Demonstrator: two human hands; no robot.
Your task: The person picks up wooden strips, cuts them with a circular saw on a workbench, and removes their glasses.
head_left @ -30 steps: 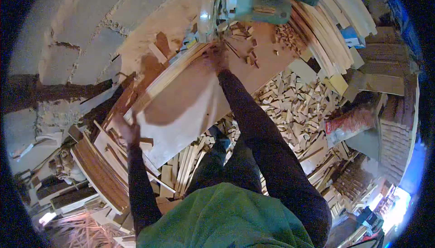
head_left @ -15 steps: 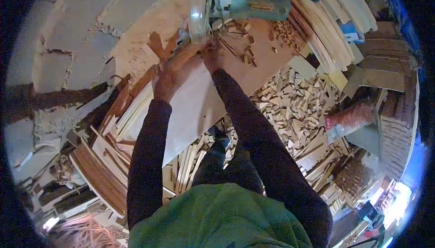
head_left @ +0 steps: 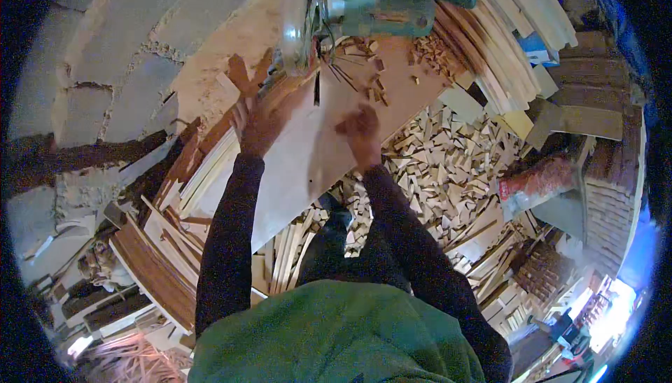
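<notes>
Firstly, block wall (head_left: 105, 114): pale, mortared, at far left.
Wooden strips (head_left: 207, 167): side by side along the left edge of the surface (head_left: 290, 166).
Left hand (head_left: 255, 128): over the strips' upper part, fingers slightly apart; whether it pinches any, I cannot tell.
Right hand (head_left: 362, 131): over the surface, well apart from the strips, fingers curled and blurred; cannot tell if anything is pinched.
Green power tool (head_left: 399, 13): beyond both hands.
Offcuts (head_left: 427, 51): loose on the surface, near the tool.
Wood scrap heap (head_left: 455, 166): beside the surface's near edge.
Long boards (head_left: 507, 54): stacked, upper right.
</notes>
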